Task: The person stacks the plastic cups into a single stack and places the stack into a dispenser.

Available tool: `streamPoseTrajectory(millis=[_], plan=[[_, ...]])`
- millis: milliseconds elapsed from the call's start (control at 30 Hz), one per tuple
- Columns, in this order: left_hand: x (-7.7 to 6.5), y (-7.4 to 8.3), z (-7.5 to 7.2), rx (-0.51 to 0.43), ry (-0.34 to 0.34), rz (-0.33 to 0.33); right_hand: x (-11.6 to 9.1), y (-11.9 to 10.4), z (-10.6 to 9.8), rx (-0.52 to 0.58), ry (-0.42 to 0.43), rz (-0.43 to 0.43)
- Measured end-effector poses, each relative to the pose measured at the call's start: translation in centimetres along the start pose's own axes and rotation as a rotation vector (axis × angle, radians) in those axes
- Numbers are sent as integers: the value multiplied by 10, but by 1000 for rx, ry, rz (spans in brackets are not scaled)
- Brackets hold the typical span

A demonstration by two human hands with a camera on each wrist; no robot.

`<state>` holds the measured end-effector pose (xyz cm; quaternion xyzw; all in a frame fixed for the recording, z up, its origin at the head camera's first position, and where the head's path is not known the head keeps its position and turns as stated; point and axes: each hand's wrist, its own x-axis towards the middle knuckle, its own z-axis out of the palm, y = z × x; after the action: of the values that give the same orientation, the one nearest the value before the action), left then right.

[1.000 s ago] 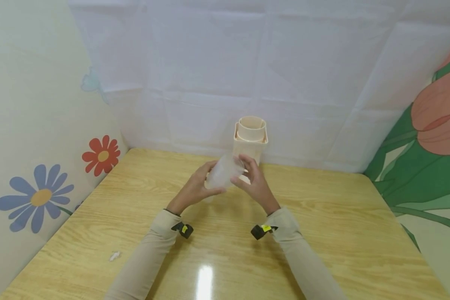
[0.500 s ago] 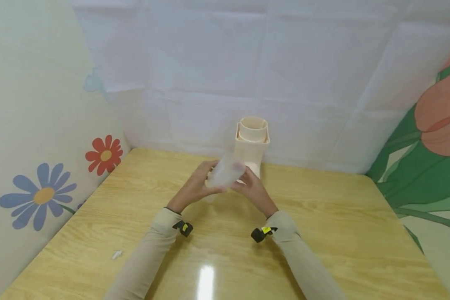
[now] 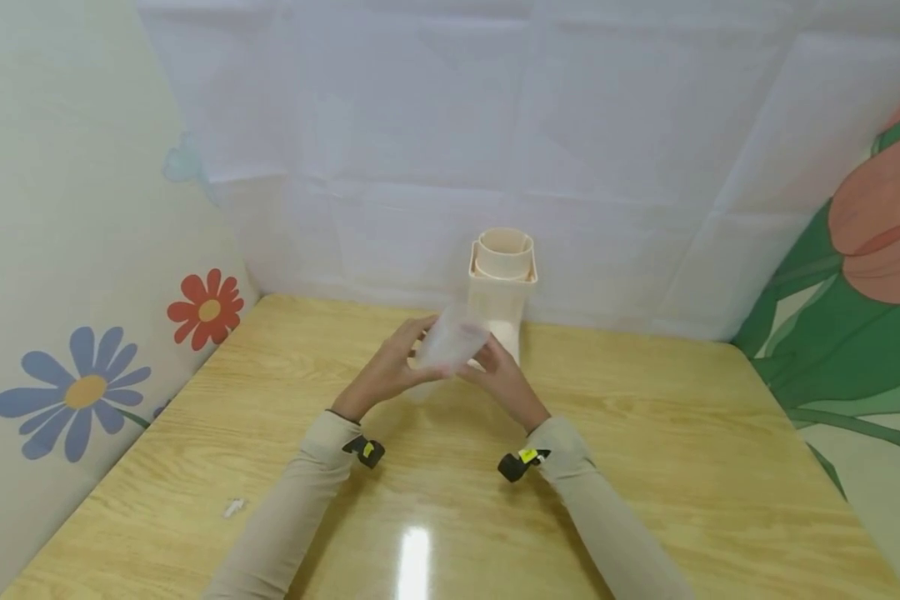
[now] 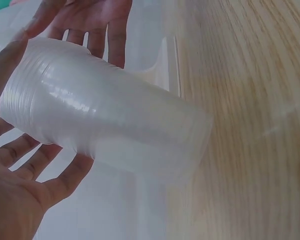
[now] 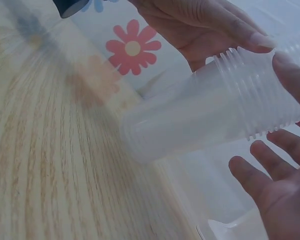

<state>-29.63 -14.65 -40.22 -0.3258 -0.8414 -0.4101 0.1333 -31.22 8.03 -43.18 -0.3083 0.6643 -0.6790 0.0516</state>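
Observation:
A nested stack of clear plastic cups (image 3: 453, 342) is held tilted above the table, its rims bunched at one end and a narrower base angled down in the wrist views. My left hand (image 3: 390, 367) grips it from the left, with the thumb on one side and fingers (image 4: 70, 175) on the other. At the stack's right end, my right hand (image 3: 504, 383) holds the rim area between thumb (image 5: 292, 80) and fingers. Just behind the hands stands a cream plastic holder (image 3: 495, 296) with a round tube top; its lower part is partly hidden by the cups and right hand.
The wood-grain table (image 3: 645, 433) extends around both arms. A white cloth (image 3: 420, 150) hangs behind it, close to the holder. A small white scrap (image 3: 233, 507) lies at the left front. Flower-painted walls (image 3: 82, 233) border the sides.
My right hand has come in from beside the holder's front and closed around the right end of the cup stack. The left hand stays nearly in place, and the holder has not moved.

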Motion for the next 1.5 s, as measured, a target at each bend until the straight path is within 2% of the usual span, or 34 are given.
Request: streamPoseTrajectory(millis=[267, 467, 800, 1133, 1500], plan=[[2, 2, 3, -96, 7, -39, -2, -2, 1, 33, -5, 8], [2, 4, 5, -136, 19, -57, -3, -3, 1, 32, -11, -26], [4, 5, 10, -186, 16, -72, -8, -10, 0, -49, 32, -33], [9, 8, 10, -212, -3, -102, -10, -21, -5, -144, 41, -52], [11, 10, 11, -258, -35, -97, -11, -25, -13, -182, 42, -54]])
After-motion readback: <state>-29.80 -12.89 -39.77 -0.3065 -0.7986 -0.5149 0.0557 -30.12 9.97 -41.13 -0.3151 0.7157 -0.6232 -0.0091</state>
